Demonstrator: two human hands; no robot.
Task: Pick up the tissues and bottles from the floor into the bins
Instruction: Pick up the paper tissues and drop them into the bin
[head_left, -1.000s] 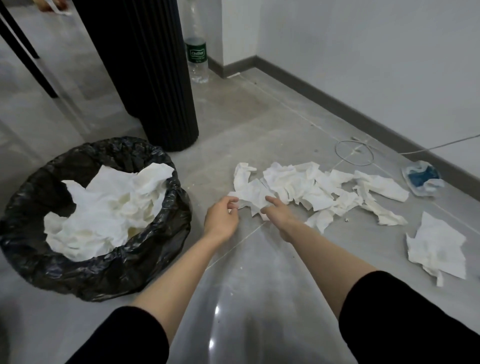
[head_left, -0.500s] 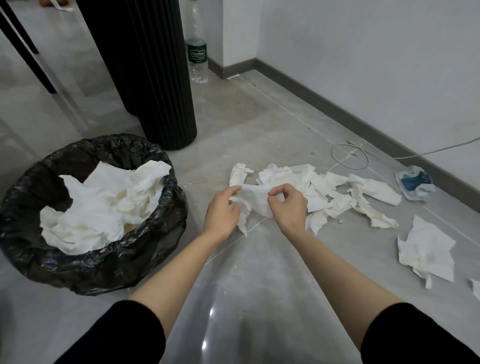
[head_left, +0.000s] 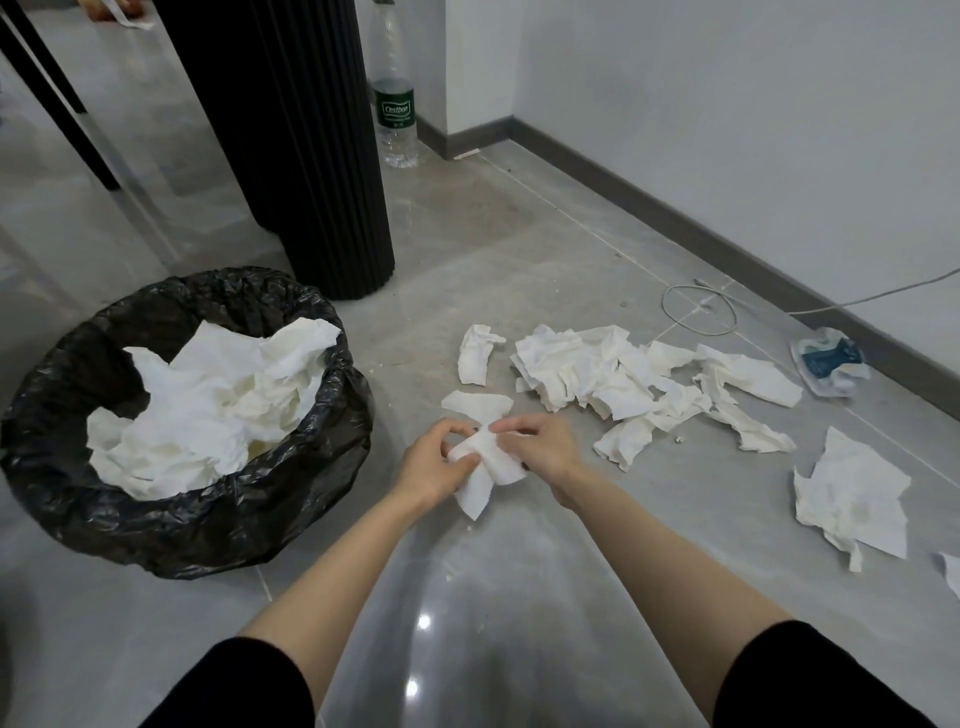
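Note:
Both hands hold one white tissue (head_left: 485, 465) just above the grey floor, between the bin and the tissue pile. My left hand (head_left: 434, 460) pinches its left side and my right hand (head_left: 540, 449) pinches its right side. A pile of crumpled white tissues (head_left: 597, 371) lies on the floor to the right of my hands. A larger tissue (head_left: 852, 493) lies apart at the far right. The bin with a black bag (head_left: 311, 457) stands at the left, holding several tissues (head_left: 208, 405). A clear plastic bottle with a green label (head_left: 396, 111) stands upright by the far wall.
A black ribbed column (head_left: 311, 156) rises behind the bin, with thin black legs (head_left: 57, 98) at the far left. A coiled white cable (head_left: 698, 317) and a blue-and-white packet (head_left: 828, 359) lie by the baseboard. The wall runs along the right.
Both hands took hold of a tissue at the pile's near edge, lifted it and drew it back toward me, bunching it between them.

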